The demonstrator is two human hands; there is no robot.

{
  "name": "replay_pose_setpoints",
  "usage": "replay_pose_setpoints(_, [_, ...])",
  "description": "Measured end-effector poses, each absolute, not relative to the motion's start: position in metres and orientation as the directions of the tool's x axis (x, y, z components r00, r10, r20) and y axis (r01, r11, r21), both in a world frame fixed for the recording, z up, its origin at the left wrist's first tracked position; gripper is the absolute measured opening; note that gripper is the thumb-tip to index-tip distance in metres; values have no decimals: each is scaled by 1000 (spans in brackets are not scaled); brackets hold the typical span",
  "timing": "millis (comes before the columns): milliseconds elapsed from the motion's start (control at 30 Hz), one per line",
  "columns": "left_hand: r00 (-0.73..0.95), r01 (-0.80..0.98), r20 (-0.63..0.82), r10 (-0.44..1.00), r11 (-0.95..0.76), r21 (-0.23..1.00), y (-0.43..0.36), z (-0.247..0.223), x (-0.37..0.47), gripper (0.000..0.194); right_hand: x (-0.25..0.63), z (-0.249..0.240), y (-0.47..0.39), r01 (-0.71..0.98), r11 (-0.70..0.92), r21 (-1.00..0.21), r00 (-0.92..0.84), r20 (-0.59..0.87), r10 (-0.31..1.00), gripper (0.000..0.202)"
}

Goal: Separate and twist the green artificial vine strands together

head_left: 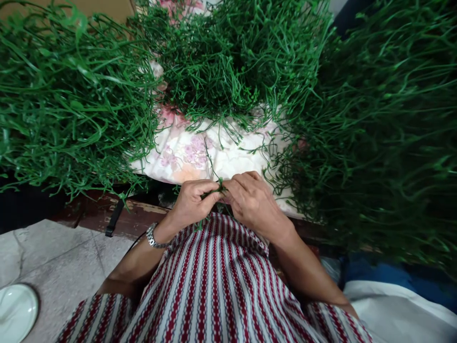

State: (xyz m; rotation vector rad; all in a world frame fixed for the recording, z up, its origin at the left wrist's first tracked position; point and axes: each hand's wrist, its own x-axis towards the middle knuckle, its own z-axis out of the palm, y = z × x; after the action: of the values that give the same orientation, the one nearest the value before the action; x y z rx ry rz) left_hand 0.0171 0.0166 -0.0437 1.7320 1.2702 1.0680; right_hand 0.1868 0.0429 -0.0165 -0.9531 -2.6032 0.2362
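Observation:
My left hand (195,199), with a metal watch on its wrist, pinches a thin green plastic plant stem (220,183) between thumb and fingers. Close against it, my right hand (252,202) is closed on the same stem, its fingertips meeting the left ones. One slim end of the stem sticks up beyond the fingers, and green bits hang below the left hand. How the pieces join is hidden by the fingers. Just past my hands lies a white floral cloth (228,159), with a middle heap of green plastic stems (243,62) on it.
Another large heap of green stems (67,105) rises at the left, and a darker heap (385,128) fills the right. A worn wooden bench edge (139,216) runs under the cloth. At lower left, a round white lid or dish (16,309) is on the tiled floor (67,267).

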Motion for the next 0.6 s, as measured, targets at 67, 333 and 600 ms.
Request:
replay_pose_setpoints(67, [175,333,147,973,-199,922,15,-45,14,23,188,-16,43,572,765,-296,-731,240,639,19])
replay_pose_setpoints(333, [332,-11,-32,943,38,999,10,-47,3,24,191,-36,50,40,519,-854,-743,323,587,21])
replay_pose_setpoints(600, [396,-326,10,918,130,936,7,-53,3,14,178,-62,33,-327,-39,-944,-684,208,699,21])
